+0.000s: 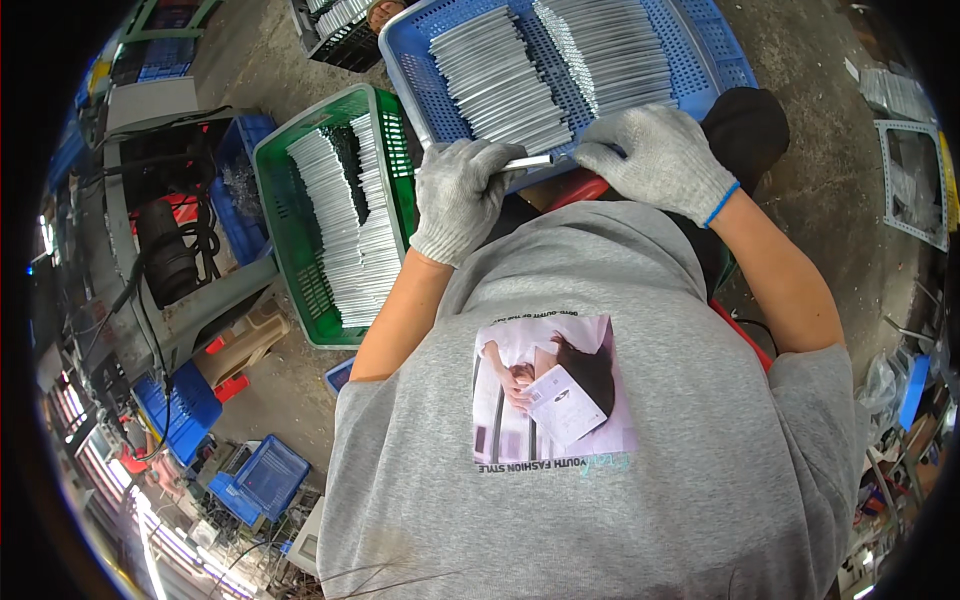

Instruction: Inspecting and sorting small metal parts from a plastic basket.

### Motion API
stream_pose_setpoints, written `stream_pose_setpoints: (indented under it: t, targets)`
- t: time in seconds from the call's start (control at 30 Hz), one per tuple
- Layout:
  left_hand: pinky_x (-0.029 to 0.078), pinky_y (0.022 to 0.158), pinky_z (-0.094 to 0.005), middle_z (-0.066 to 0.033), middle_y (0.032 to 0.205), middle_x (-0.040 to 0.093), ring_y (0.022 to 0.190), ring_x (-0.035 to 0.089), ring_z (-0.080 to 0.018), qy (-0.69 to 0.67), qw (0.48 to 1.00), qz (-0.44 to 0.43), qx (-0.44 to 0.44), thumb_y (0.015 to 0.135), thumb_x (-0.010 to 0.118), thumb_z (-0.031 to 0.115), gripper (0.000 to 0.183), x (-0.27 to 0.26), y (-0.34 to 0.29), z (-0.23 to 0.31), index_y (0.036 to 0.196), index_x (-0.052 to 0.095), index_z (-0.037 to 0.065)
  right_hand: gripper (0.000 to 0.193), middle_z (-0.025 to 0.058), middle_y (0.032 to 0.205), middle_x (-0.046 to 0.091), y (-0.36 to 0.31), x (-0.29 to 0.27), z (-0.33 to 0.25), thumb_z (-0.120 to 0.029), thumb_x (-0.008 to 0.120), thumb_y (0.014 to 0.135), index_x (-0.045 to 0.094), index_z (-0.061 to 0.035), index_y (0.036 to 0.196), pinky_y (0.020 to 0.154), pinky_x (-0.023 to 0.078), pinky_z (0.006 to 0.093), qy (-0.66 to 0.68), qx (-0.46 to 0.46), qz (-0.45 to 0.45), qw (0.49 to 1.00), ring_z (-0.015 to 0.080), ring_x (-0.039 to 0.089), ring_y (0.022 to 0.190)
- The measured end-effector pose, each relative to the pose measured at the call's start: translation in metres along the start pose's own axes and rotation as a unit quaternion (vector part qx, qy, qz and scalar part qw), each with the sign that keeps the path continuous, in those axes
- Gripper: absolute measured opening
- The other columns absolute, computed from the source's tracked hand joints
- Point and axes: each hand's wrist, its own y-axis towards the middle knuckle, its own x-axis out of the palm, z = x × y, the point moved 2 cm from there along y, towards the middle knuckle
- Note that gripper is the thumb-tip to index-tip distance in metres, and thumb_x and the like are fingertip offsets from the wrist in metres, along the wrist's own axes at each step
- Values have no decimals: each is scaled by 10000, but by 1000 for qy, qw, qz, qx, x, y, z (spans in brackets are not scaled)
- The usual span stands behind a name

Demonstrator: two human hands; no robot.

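Note:
My left hand (462, 195), in a grey knit glove, is closed round a short silvery metal tube (532, 162) whose end points right. To its right, my right hand (655, 160), gloved the same with a blue cuff edge, is at the near rim of a blue plastic basket (408, 75). Its fingers are curled together, and what they hold, if anything, is hidden. Two stacked rows of metal tubes (500, 80) lie in the blue basket. Left of my left hand stands a green basket (270, 165) with more rows of tubes (350, 240).
A machine frame (165, 250) with dark cables stands at the left, with a blue bin (240, 180) beside it. Blue trays (270, 478) lie lower left. At the top is a black crate (330, 45) of metal parts. A metal rack (912, 185) stands far right.

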Motion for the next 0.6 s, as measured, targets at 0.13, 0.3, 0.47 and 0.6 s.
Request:
stream_pose_setpoints:
  t: [0.13, 0.3, 0.47, 0.6]
  targets:
    - [505, 839, -411, -63, 924, 768, 879, 720, -273, -37, 998, -31, -41, 884, 723, 85, 197, 0, -3, -2, 1062, 790, 134, 291, 106, 887, 777, 5, 2, 2, -386, 687, 961, 823, -131, 986, 775, 586, 451, -14, 7, -18, 1000, 315, 743, 840]
    - [504, 839, -408, -64, 953, 772, 890, 722, -274, -52, 996, -16, -65, 876, 733, 77, 200, 8, -6, -2, 1059, 791, 135, 320, 130, 942, 778, 0, 6, 0, -394, 679, 968, 822, -110, 1002, 829, 581, 439, 9, 1, -36, 999, 315, 741, 889]
    - [506, 846, -409, -65, 946, 778, 893, 726, -271, -20, 998, -4, -60, 892, 752, 121, 172, 9, -6, -3, 1058, 792, 132, 348, 143, 965, 780, 3, 7, 5, -407, 668, 976, 818, -101, 1048, 867, 576, 435, 86, 41, -51, 994, 321, 742, 912]
    - [525, 768, -415, -53, 832, 756, 776, 713, -259, 11, 999, 18, -43, 899, 763, 203, 123, 19, 1, -11, 1006, 796, 153, 384, 123, 890, 788, 10, 12, 16, -452, 627, 1008, 831, -128, 1039, 839, 598, 451, 94, 68, -20, 993, 289, 759, 884]
